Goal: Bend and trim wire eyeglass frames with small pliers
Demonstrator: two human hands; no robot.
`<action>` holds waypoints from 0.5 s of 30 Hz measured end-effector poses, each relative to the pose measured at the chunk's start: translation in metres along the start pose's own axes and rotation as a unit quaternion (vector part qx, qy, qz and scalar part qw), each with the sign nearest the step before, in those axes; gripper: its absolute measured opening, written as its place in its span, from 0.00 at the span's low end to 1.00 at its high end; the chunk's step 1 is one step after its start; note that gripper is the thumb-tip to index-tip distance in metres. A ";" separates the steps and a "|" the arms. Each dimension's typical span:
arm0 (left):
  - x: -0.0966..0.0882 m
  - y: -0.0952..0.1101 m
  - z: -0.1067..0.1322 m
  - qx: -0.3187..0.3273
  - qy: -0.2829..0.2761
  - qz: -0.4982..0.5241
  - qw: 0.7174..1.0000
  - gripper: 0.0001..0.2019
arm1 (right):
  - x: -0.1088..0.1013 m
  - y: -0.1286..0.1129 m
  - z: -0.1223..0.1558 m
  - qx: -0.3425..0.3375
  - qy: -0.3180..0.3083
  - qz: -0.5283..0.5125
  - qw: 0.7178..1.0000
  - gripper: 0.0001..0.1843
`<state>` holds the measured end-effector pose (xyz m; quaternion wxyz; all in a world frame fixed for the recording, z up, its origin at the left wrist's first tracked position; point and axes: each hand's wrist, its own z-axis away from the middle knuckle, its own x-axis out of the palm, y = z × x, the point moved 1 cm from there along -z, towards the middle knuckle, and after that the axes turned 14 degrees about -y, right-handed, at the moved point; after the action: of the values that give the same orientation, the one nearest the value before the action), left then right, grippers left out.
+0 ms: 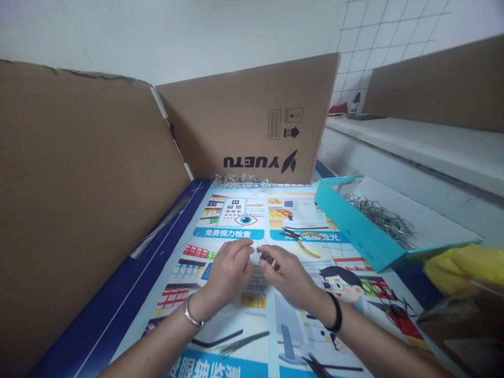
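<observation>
My left hand (230, 273) and my right hand (285, 273) meet over a printed poster mat (236, 336) on the table. Both pinch a tiny thin wire piece (258, 251) between their fingertips; it is too small to make out in detail. A silver bangle sits on my left wrist, a black band on my right. Yellow-handled pliers (303, 242) lie on the mat just beyond my right hand. A small bundle of thin metal wires (242, 342) lies on the mat near my left forearm.
Cardboard walls stand at the left (79, 199) and back (252, 121). A teal box lid (366, 231) at the right holds a heap of metal wire bits (381, 215). Yellow cloth (460, 268) lies at the far right. More wire pieces (240, 179) line the back cardboard's foot.
</observation>
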<state>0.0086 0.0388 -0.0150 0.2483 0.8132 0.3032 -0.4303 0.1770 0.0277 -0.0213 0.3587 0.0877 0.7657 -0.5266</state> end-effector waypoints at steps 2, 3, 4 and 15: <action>0.000 -0.002 -0.001 0.006 -0.012 0.001 1.000 0.13 | -0.002 -0.004 0.000 -0.005 -0.005 -0.003 1.000 0.14; -0.001 -0.003 -0.001 0.007 -0.021 0.004 1.000 0.13 | -0.003 -0.005 0.000 -0.007 -0.006 -0.002 1.000 0.14; -0.001 -0.004 -0.001 0.006 -0.031 0.008 0.999 0.13 | -0.003 -0.006 0.000 -0.009 -0.008 0.002 1.000 0.14; -0.011 0.000 -0.007 -0.062 -0.110 0.088 0.988 0.08 | 0.006 0.004 -0.001 -0.044 -0.002 0.165 0.985 0.15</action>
<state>0.0078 0.0406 -0.0025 0.3665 0.7678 0.2274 -0.4738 0.1740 0.0283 -0.0282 0.4457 0.1958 0.7623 -0.4265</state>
